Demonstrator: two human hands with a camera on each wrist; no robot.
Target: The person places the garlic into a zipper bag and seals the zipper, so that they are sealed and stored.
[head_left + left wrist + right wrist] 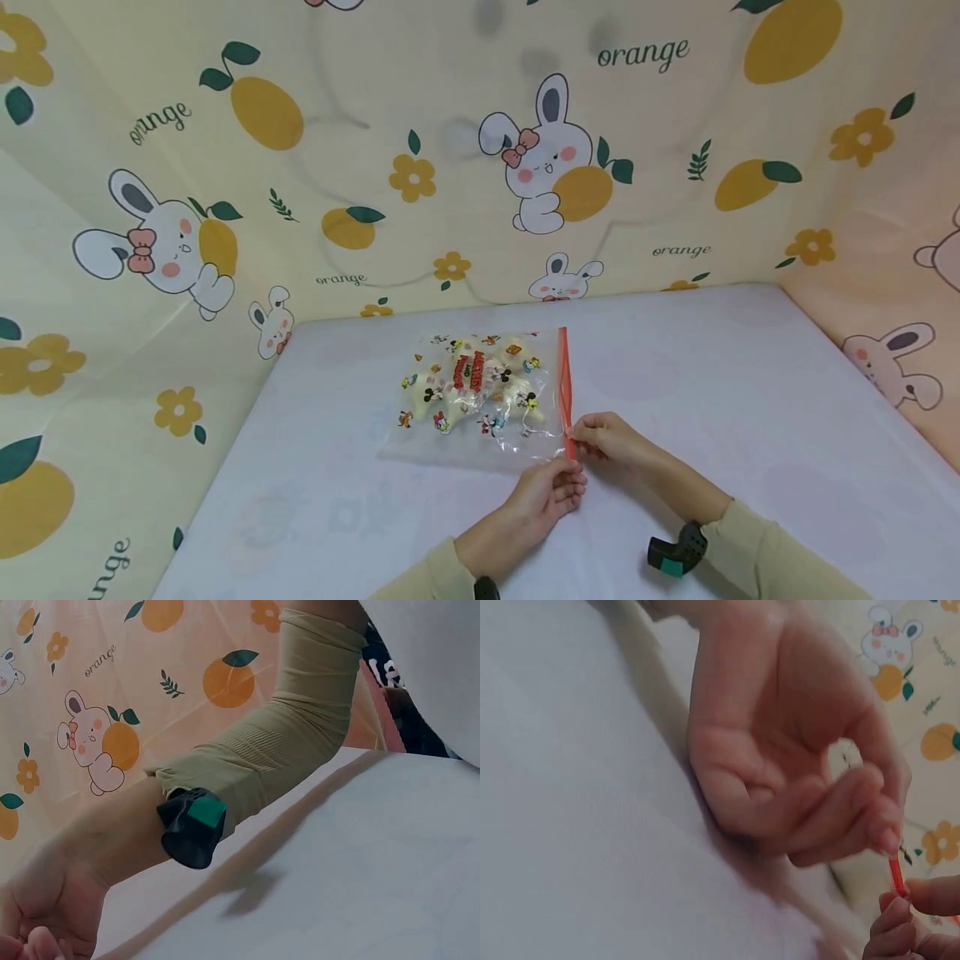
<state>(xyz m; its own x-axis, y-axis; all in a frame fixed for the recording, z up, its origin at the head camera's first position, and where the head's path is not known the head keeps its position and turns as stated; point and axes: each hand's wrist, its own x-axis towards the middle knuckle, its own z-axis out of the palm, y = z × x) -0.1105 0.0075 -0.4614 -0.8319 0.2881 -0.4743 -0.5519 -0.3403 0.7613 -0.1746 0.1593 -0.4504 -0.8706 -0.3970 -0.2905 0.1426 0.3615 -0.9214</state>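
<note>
A clear zip bag (457,442) printed with cartoon characters and red lettering lies flat on the white table, with pale, lumpy contents inside. Its red zip strip (566,371) runs along the right edge. At the near end of that strip, my left hand (543,498) pinches the bag's corner between thumb and fingertips. Just beyond it, my right hand (611,440) pinches the strip from the right side. In the right wrist view, the left hand (787,742) and the right hand's fingers (896,930) grip a short red piece (897,876) close together.
White table (300,517) surrounds the bag. A cloth wall (450,100) with rabbits, oranges and flowers stands at the back and on both sides. A black wrist camera (678,550) with a green patch sits on the right wrist, low over the table.
</note>
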